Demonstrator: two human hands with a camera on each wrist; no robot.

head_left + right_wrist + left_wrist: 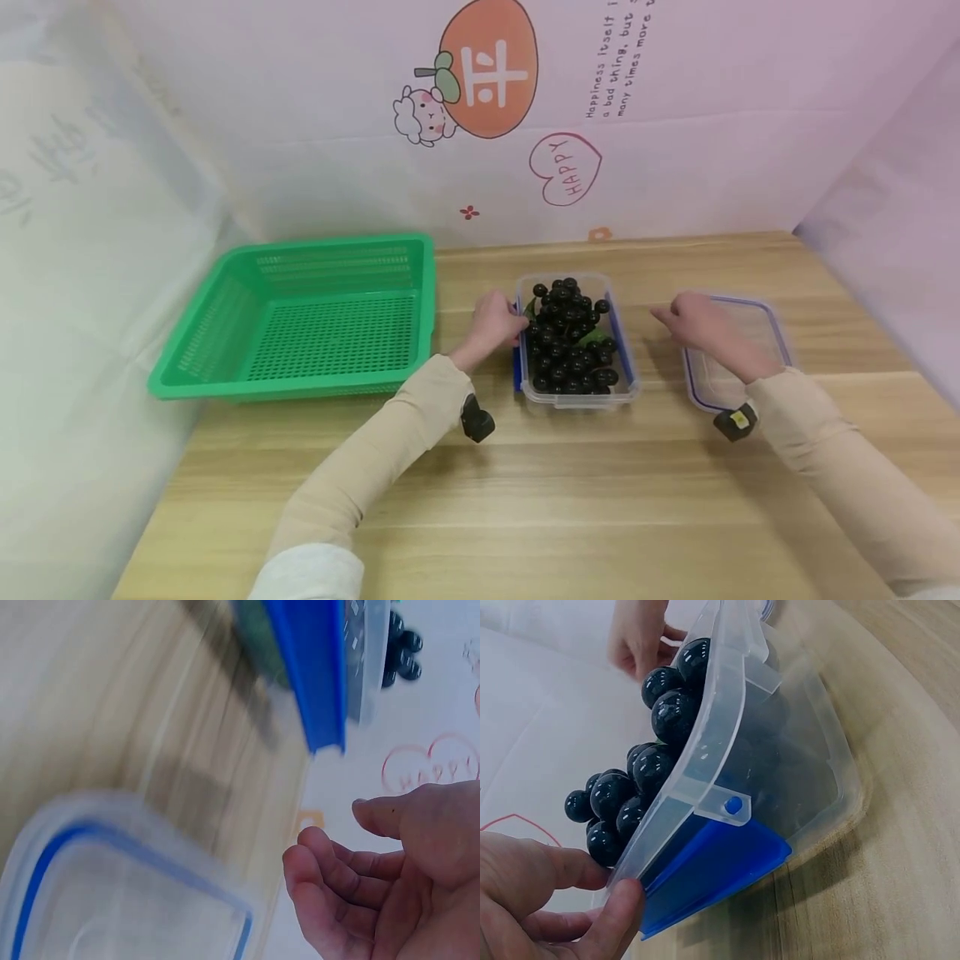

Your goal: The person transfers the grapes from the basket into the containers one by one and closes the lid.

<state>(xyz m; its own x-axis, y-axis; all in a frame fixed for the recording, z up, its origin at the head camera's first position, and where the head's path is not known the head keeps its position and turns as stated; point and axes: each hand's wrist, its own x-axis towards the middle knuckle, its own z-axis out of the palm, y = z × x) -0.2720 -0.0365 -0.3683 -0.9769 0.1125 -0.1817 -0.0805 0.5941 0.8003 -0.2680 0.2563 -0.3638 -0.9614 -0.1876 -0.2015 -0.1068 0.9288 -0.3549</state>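
Note:
A clear plastic container (577, 398) heaped with black grapes (570, 337) stands mid-table. My left hand (495, 321) grips its left rim: in the left wrist view the thumb of that hand (540, 900) lies on the outside of the container (780, 750), just above a blue latch (712, 870), and a finger reaches over the rim beside the grapes (671, 712). My right hand (693, 321) hovers between the container and its clear, blue-edged lid (765, 321). In the right wrist view, this hand (375, 877) is loosely curled and holds nothing, above the lid (112, 892).
An empty green mesh basket (330, 243) sits left of the container. Pink paper walls close in the back and right of the wooden table (570, 500); a pale sheet hangs on the left.

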